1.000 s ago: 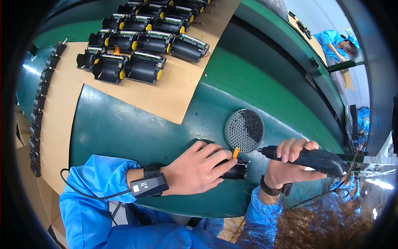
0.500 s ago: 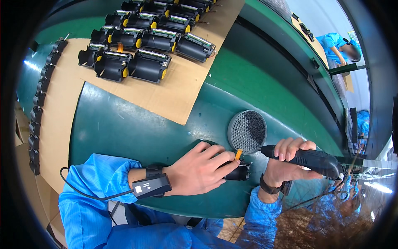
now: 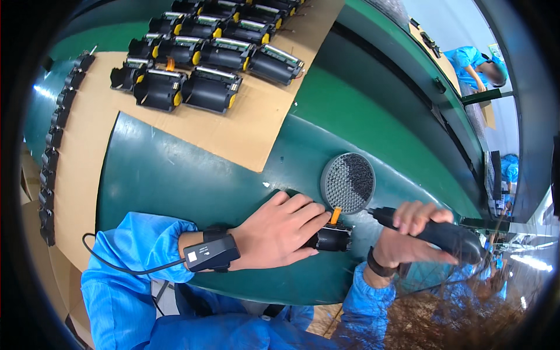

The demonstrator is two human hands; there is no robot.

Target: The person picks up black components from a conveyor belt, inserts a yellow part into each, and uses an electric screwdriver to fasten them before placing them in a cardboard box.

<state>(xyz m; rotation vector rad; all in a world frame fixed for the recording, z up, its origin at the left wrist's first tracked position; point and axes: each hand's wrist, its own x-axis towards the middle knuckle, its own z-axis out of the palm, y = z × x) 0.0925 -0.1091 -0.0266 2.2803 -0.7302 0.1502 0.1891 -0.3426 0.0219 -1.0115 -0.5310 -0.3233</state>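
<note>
My left hand [image 3: 280,230] lies over a small black plastic housing [image 3: 335,239], its fingers on the far side and the thumb at the near side, closed around it. Part of the housing is hidden under the hand. An orange ribbon cable [image 3: 336,215] sticks up from the housing beside my fingertips. My right hand [image 3: 408,236] is wrapped round a black electric screwdriver [image 3: 446,236], held level with its tip pointing left. Just beyond the tip sits a round grey screw tray [image 3: 325,195] full of small holes, with dark screws [image 3: 357,175] over its right part.
Several black housings with yellow parts [image 3: 210,90] stand in rows on a cardboard sheet [image 3: 251,143] at the far left. A line of black curved parts [image 3: 55,137] runs along the cardboard's left edge. A person in blue [image 3: 466,61] works at the far right.
The screwdriver tip has drawn slightly away from the tray's near edge. My left fingers have shifted left off the ribbon cable, showing more of the housing.
</note>
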